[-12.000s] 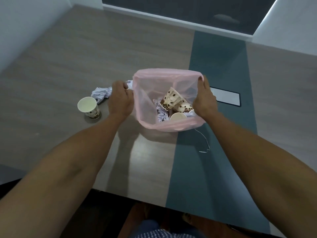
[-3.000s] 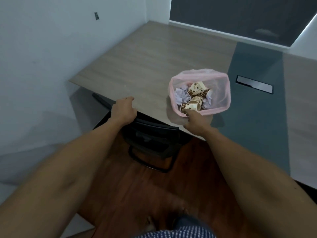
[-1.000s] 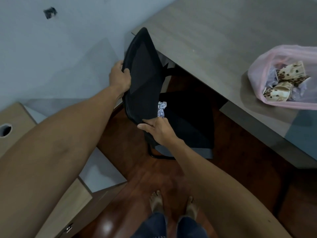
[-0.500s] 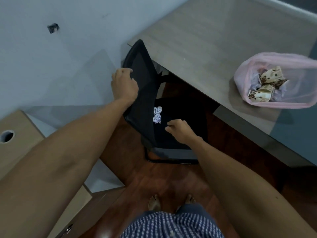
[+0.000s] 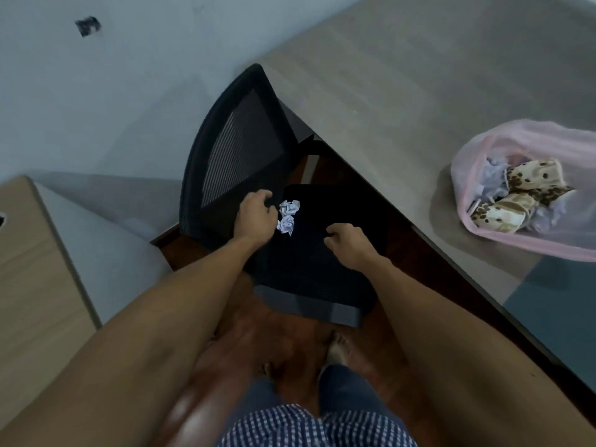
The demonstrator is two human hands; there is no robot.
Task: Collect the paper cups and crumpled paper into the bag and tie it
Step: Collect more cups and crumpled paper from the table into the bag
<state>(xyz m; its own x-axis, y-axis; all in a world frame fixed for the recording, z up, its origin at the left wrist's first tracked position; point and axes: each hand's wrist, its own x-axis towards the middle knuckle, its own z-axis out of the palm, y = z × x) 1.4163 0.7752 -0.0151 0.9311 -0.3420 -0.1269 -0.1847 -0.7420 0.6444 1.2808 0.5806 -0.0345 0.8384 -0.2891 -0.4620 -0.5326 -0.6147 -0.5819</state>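
I have both hands down over the black chair [image 5: 309,253], which stands pulled out beside the table [image 5: 403,101]. Two balls of crumpled paper [image 5: 288,216] lie on the seat, one just behind the other, close to the mesh backrest. My left hand [image 5: 254,217] is right against them on their left side, fingers curled and reaching toward the upper ball; I cannot tell whether the fingertips actually touch the paper or have any hold on it. My right hand [image 5: 346,241] hangs over the seat to the right of the paper, clearly apart from it, fingers loosely curled with nothing in them. The paper therefore sits between the two hands, much nearer the left. The pink bag [image 5: 464,175] rests on the table well off to the right, its mouth open, with spotted paper cups [image 5: 516,191] and more crumpled paper inside. Below me I see a reddish wooden floor [image 5: 280,346].
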